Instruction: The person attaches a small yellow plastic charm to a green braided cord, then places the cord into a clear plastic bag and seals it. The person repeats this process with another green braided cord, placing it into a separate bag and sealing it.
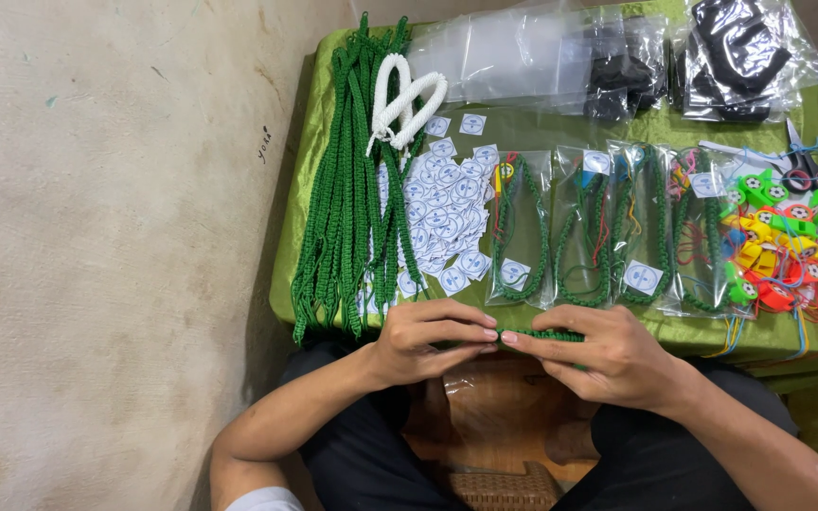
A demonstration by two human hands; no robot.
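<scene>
Grip: left hand (425, 341) and right hand (598, 355) both pinched shut on green cord (546, 335), fingertips meeting at table (305, 170) edge, over lap.
Cord: held level between hands, just in front of green cloth.
Beyond left hand: bundle (347, 180) of green cords, white cord (407, 99) across it, round stickers (447, 213) beside.
Beyond right hand: bagged cords (608, 227) in row.
Far right: coloured whistles (778, 237), scissors (807, 161).

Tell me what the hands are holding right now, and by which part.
Both hands hold one green braided cord. The left hand and right hand pinch it between fingertips where they meet; how much hangs beyond is hidden.
</scene>
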